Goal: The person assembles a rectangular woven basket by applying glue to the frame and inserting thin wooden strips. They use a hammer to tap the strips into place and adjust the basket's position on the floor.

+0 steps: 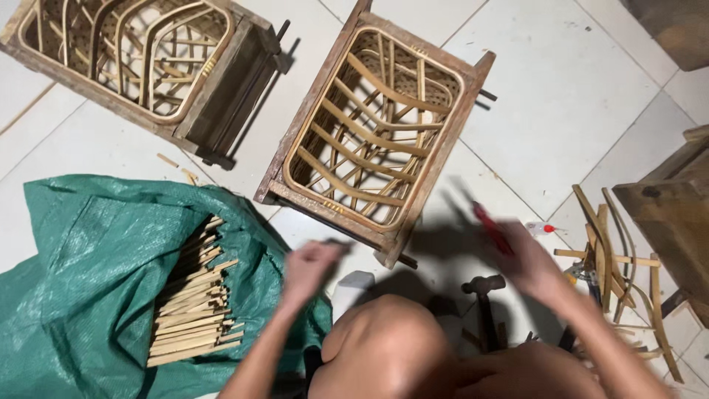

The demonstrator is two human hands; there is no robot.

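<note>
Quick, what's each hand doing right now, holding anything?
Left hand: blurred, seems closed on something small and dark; what it is cannot be told.
Right hand: closed around a red-handled tool.

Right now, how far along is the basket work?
Both wooden frames already hold woven baskets: one ahead, another far left. The right hand holds a red tool; the blurred left hand seems empty. A strip bundle lies unused.

White tiled floor – grey grout lines, dark wooden furniture at right, soft shadows
</note>
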